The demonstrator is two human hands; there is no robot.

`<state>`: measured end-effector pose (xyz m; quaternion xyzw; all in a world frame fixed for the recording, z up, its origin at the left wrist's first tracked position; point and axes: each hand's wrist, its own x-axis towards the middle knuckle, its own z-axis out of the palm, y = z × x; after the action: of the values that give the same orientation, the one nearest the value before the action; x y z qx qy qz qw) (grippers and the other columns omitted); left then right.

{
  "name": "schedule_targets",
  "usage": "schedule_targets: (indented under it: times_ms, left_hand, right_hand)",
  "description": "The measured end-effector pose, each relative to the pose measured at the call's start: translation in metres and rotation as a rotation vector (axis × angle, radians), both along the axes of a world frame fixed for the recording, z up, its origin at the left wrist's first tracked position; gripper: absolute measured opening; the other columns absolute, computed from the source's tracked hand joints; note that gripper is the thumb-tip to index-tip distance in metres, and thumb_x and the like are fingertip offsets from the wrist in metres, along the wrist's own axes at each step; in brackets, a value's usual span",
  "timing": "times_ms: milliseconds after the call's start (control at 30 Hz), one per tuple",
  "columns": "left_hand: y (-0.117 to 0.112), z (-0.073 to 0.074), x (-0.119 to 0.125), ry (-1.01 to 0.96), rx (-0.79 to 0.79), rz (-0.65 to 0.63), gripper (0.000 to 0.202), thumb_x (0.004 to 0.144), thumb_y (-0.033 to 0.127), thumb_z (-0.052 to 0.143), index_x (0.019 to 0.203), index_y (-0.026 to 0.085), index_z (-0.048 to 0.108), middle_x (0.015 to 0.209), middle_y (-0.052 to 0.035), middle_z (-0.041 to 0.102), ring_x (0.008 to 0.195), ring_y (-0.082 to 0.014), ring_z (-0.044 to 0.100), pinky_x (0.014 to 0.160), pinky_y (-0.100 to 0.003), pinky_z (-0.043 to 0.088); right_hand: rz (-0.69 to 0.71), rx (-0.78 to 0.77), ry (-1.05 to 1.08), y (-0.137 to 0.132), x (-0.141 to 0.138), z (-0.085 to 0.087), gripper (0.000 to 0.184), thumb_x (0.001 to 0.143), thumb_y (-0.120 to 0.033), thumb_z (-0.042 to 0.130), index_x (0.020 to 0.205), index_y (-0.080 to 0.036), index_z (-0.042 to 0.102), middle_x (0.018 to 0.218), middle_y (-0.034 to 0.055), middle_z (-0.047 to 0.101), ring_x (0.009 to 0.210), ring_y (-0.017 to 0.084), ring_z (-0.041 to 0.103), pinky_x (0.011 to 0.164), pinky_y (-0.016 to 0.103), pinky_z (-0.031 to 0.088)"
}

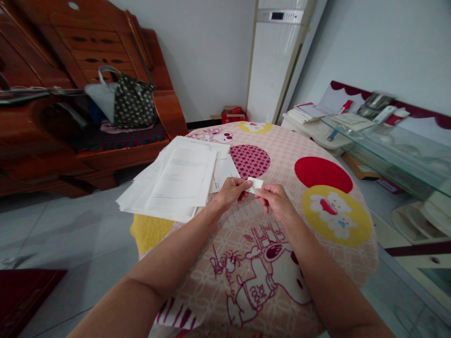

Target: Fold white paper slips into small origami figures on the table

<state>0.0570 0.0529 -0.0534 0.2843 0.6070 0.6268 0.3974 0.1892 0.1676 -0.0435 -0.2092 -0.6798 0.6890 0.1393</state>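
Between my two hands is a small folded piece of white paper (255,184), held above the table. My left hand (233,191) pinches its left side with the thumb on top. At its right edge, my right hand (275,198) grips it between thumb and fingers. Just left of my left hand lies a spread stack of white printed sheets (183,176). A smaller white sheet (224,170) sticks out from the stack on its right side. All of this is over a round table with a patterned cloth (282,145).
A wooden bench (171,110) with a dark patterned bag (134,101) stands at the back left. On the right, a glass shelf (394,145) holds several household items beside a pile of papers (305,114). A tall white cabinet-like unit (271,61) stands behind the table.
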Motion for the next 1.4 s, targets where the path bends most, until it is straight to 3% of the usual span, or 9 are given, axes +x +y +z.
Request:
schedule_targets:
  times_ms: [100,267,500,733,1000,1167,1400]
  left_hand:
    - [0.000,0.000,-0.001,0.035,0.039,0.027,0.046,0.075,0.052,0.077,0.057,0.015,0.056,0.045,0.0035,0.051,0.038,-0.0058,0.043,0.039,-0.019,0.031]
    - [-0.001,-0.003,-0.003,-0.020,0.069,-0.026,0.045,0.076,0.056,0.075,0.065,0.014,0.060,0.051,0.0024,0.055,0.041,-0.0071,0.047,0.043,-0.020,0.038]
    - [0.001,-0.005,-0.003,0.103,0.130,0.007,0.054,0.077,0.061,0.072,0.056,0.014,0.057,0.046,0.0024,0.049,0.040,-0.0055,0.039,0.040,-0.020,0.031]
    - [0.001,-0.005,-0.001,-0.015,0.077,-0.033,0.051,0.072,0.062,0.075,0.065,0.013,0.061,0.052,0.0008,0.056,0.043,-0.0076,0.046,0.042,-0.021,0.038]
    - [0.004,-0.002,0.004,-0.036,0.075,0.087,0.049,0.072,0.057,0.075,0.056,0.016,0.053,0.047,0.0045,0.047,0.041,-0.0054,0.036,0.040,-0.022,0.027]
    - [0.002,-0.002,0.003,0.037,0.034,0.020,0.048,0.075,0.056,0.072,0.057,0.016,0.054,0.047,0.0039,0.047,0.042,-0.0057,0.036,0.043,-0.022,0.025]
    - [0.002,-0.010,0.002,0.237,-0.092,-0.028,0.045,0.084,0.049,0.059,0.053,0.017,0.050,0.043,0.0046,0.043,0.041,-0.0064,0.034,0.044,-0.023,0.022]
  right_hand:
    - [0.010,-0.016,0.012,-0.002,0.000,0.001,0.029,0.071,-0.043,0.069,0.061,-0.017,0.063,0.041,-0.0050,0.050,0.030,0.006,0.038,0.030,0.019,0.029]
    - [0.069,-0.038,-0.005,-0.001,0.002,0.003,0.029,0.071,-0.044,0.069,0.062,-0.016,0.066,0.042,-0.0049,0.050,0.031,0.006,0.039,0.030,0.019,0.030]
    - [0.133,-0.055,-0.046,0.000,0.003,0.004,0.030,0.071,-0.044,0.070,0.063,-0.016,0.066,0.042,-0.0050,0.050,0.031,0.006,0.039,0.030,0.018,0.031]
    - [0.146,-0.069,-0.059,0.000,0.003,0.003,0.029,0.071,-0.043,0.070,0.063,-0.016,0.066,0.041,-0.0055,0.049,0.030,0.006,0.038,0.030,0.018,0.030]
    - [0.166,-0.070,-0.048,0.000,0.005,0.006,0.028,0.073,-0.043,0.071,0.064,-0.016,0.067,0.041,-0.0059,0.050,0.032,0.005,0.039,0.031,0.017,0.032]
    - [0.295,-0.180,-0.148,0.011,0.010,0.006,0.032,0.073,-0.046,0.075,0.070,-0.015,0.067,0.046,-0.0035,0.058,0.034,0.007,0.047,0.033,0.018,0.038]
    - [0.278,-0.165,-0.270,0.019,0.012,0.005,0.026,0.073,-0.034,0.077,0.064,-0.016,0.060,0.047,-0.0020,0.060,0.032,0.009,0.049,0.032,0.019,0.037]
